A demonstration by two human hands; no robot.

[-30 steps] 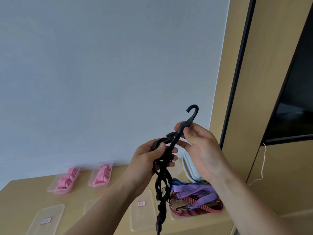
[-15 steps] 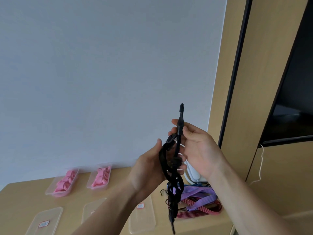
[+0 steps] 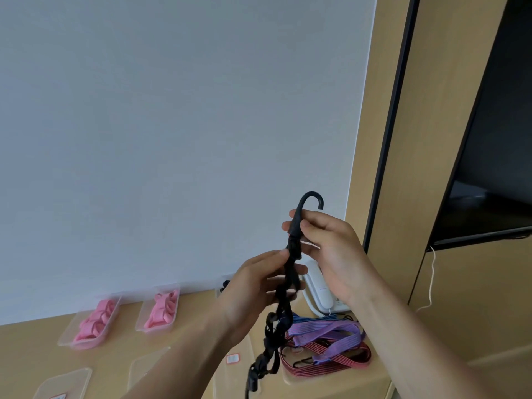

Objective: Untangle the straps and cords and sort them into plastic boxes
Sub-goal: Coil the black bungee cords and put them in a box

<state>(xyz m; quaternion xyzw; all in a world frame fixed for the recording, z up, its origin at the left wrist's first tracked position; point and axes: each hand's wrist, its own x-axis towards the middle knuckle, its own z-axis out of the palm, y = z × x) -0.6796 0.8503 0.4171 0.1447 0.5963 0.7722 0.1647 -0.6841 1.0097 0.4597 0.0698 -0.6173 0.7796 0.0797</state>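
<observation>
Untangling step: right hand pinches black cord under hook, left hand grips it lower (proper knotted). I'd unwind next.

Bare hands, bare forearms — one person
The left hand and right hand are seen uncovered; the left forearm and right forearm are likewise left bare (skin only, as far as the frame's edge), with slender fingers shown.

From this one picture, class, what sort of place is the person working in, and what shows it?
Probably a hotel room or similar furnished room: a white telephone sits on a wooden desk against a plain wall, and a dark screen is set into wood panelling.
</observation>
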